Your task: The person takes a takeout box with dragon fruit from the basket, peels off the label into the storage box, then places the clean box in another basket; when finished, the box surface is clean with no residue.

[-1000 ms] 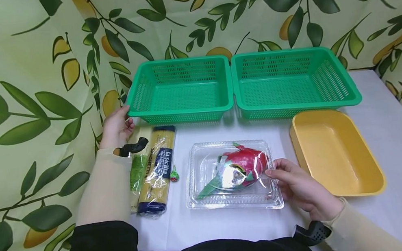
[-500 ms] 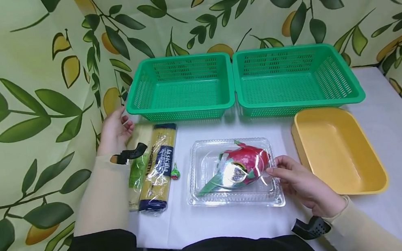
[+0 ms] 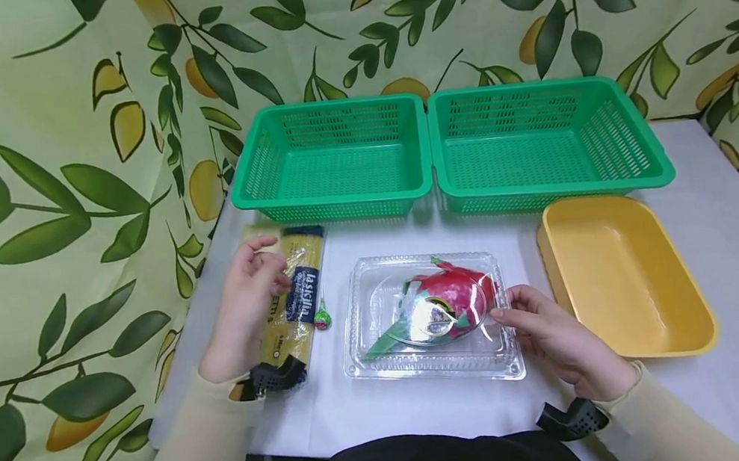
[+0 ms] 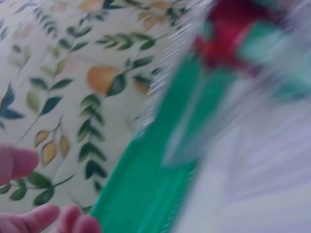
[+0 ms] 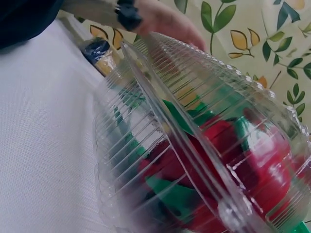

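Note:
A clear plastic clamshell box [image 3: 365, 302] lies closed on the white table, with a red and green dragon fruit [image 3: 462, 292] inside. My right hand [image 3: 566, 349] holds the box's right edge, thumb at the rim; its lower fingers are partly hidden. My left hand [image 3: 244, 300] hovers over the spaghetti packet [image 3: 303, 256], fingers loosely bent around nothing. Left fingertips [image 4: 36, 218] show at the lower left of the left wrist view, apart from the blurred box. Seen from the right wrist, the box [image 5: 112, 160] fills the middle, with the left hand [image 5: 167, 22] behind it.
Two green baskets [image 3: 340, 209] [image 3: 555, 193] stand side by side at the back. A yellow tub [image 3: 626, 293] sits at the right. Beside the spaghetti lies a small lollipop [image 3: 322, 316]. A second packet [image 3: 253, 233] is mostly covered by the left hand. Patterned cloth hangs behind.
My left hand has left the left basket's corner and come toward me and right, over the packets. The right hand and the clamshell box have stayed in place.

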`<state>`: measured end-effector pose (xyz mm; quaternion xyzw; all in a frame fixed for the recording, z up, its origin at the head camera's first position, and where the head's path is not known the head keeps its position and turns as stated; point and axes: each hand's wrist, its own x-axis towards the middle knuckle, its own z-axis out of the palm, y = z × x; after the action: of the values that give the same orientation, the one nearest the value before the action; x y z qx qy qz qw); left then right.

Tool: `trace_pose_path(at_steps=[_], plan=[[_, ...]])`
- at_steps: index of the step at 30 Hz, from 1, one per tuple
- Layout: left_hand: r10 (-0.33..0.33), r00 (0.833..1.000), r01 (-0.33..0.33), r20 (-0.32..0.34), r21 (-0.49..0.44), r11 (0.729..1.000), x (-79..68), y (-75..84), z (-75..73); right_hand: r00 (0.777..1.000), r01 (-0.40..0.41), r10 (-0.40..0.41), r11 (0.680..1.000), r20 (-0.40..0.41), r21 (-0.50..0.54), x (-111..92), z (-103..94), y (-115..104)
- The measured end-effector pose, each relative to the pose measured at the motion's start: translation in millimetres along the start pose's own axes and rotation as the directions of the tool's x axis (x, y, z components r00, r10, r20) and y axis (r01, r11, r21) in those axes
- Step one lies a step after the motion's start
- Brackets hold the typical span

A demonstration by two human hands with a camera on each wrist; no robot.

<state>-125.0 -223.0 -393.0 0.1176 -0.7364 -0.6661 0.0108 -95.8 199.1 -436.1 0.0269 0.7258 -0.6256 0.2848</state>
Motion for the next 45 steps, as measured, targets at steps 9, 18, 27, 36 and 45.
trace_pose_path(at_steps=[9, 18, 27, 36, 45], plan=[[-0.062, 0.971, 0.012, 0.229, 0.214, 0.977, -43.9, -35.8, 39.7, 0.999, 0.025, -0.024, 0.999, -0.028, 0.024, -0.5, 4.1, 3.1], [-0.117, 0.957, 0.095, 0.264, 0.095, 0.991, -53.4, -52.2, 59.6, 0.997, 0.036, -0.031, 0.996, -0.068, 0.076, -3.3, 8.3, 9.1], [-0.117, 0.967, 0.132, 0.228, -0.051, 0.990, -59.1, -57.0, 68.8, 0.993, 0.043, -0.029, 0.991, -0.111, 0.124, -6.3, 10.8, 11.4], [-0.104, 0.972, 0.129, 0.212, -0.107, 0.986, -66.8, -55.5, 71.2, 0.937, 0.302, -0.148, 0.798, -0.316, 0.522, -18.1, 20.4, 0.7], [-0.103, 0.970, 0.136, 0.222, -0.138, 0.981, -71.2, -52.6, 73.3, 0.781, 0.566, -0.312, 0.720, -0.541, 0.402, -24.5, 40.3, -20.6]])
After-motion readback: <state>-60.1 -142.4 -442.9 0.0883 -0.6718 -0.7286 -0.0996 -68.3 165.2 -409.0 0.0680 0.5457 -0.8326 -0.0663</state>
